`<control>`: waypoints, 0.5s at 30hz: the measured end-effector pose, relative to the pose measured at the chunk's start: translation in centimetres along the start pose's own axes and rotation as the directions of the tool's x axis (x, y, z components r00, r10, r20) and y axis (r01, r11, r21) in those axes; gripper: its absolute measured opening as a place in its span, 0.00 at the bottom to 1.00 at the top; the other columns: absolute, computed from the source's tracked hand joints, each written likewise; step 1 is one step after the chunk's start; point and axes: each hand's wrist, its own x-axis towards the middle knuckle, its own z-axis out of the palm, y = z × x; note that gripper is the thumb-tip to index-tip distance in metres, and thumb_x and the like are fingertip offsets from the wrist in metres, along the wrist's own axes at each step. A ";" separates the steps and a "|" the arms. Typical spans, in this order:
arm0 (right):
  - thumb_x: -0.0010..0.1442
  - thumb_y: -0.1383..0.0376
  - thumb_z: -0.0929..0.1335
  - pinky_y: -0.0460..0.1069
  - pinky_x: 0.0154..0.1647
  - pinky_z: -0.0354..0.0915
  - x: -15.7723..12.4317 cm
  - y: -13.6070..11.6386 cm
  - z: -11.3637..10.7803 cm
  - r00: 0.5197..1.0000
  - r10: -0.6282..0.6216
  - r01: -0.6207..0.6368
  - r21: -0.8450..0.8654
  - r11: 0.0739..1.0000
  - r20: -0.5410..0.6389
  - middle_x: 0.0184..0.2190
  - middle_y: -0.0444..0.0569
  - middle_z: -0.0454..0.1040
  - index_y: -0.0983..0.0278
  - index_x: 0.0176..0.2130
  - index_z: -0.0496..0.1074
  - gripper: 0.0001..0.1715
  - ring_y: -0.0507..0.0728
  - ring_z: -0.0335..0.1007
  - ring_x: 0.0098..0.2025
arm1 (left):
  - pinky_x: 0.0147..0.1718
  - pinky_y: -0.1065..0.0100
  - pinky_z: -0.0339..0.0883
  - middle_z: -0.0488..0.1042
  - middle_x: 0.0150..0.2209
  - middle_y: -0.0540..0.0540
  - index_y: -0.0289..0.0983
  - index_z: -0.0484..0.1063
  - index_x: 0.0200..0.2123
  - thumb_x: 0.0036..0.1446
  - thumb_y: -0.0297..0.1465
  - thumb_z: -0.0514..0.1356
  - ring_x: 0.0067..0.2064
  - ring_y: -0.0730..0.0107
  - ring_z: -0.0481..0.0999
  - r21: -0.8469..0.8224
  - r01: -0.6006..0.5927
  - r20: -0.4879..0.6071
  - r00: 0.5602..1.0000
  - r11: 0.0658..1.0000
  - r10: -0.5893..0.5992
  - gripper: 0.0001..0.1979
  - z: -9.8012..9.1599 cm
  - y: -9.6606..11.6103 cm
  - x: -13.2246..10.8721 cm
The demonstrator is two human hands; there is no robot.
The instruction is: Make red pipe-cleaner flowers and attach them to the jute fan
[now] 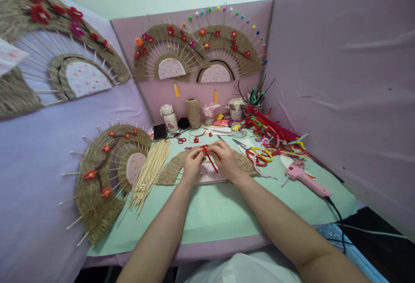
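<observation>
Both my hands meet over a twine-wrapped fan (173, 167) that lies on the table. Between my fingertips is a red pipe cleaner (212, 163), bent into a small flower shape at the top, with a straight tail slanting down to the right. My left hand (193, 164) pinches the flower part from the left. My right hand (223, 157) pinches it from the right, its fingers partly covering the piece. Under my hands shows the fan's pink-dotted centre (209, 173). Just beyond lies a finished red flower (196, 140).
Thin bamboo sticks (151, 166) lie left, by an upright decorated fan (97, 166). Yellow scissors (264, 154), red scissors (254, 157) and a pink glue gun (306, 179) with a cord are at right. Behind are pipe cleaners (275, 129), a twine spool (193, 113) and a white bottle (169, 118).
</observation>
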 end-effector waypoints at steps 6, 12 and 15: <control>0.61 0.66 0.61 0.49 0.41 0.60 0.2 -0.4 -0.4 0.999 -0.010 0.010 -0.016 1.000 0.031 0.34 0.50 0.68 0.62 0.34 0.71 0.10 0.55 0.63 0.38 | 0.34 0.70 0.65 0.75 0.34 0.46 0.36 0.75 0.32 0.45 0.37 0.63 0.35 0.71 0.72 0.026 -0.011 0.036 0.999 1.000 0.010 0.12 -0.3 -0.4 0.2; 0.59 0.63 0.63 0.50 0.42 0.61 0.8 -0.1 -1.1 0.987 0.140 -0.130 0.110 0.985 -0.080 0.36 0.50 0.70 0.62 0.37 0.72 0.10 0.55 0.66 0.40 | 0.35 0.70 0.65 0.73 0.33 0.47 0.36 0.75 0.32 0.46 0.38 0.63 0.34 0.72 0.71 0.095 -0.064 0.036 0.998 0.993 0.061 0.12 -0.9 -0.2 0.7; 0.58 0.62 0.63 0.49 0.41 0.61 0.9 0.3 -1.1 0.966 0.257 -0.250 0.163 0.955 -0.025 0.32 0.49 0.72 0.63 0.32 0.73 0.10 0.55 0.67 0.37 | 0.36 0.69 0.65 0.74 0.35 0.46 0.36 0.75 0.34 0.48 0.38 0.62 0.36 0.70 0.71 0.173 -0.095 0.072 0.994 0.980 0.083 0.13 -0.9 -0.1 0.6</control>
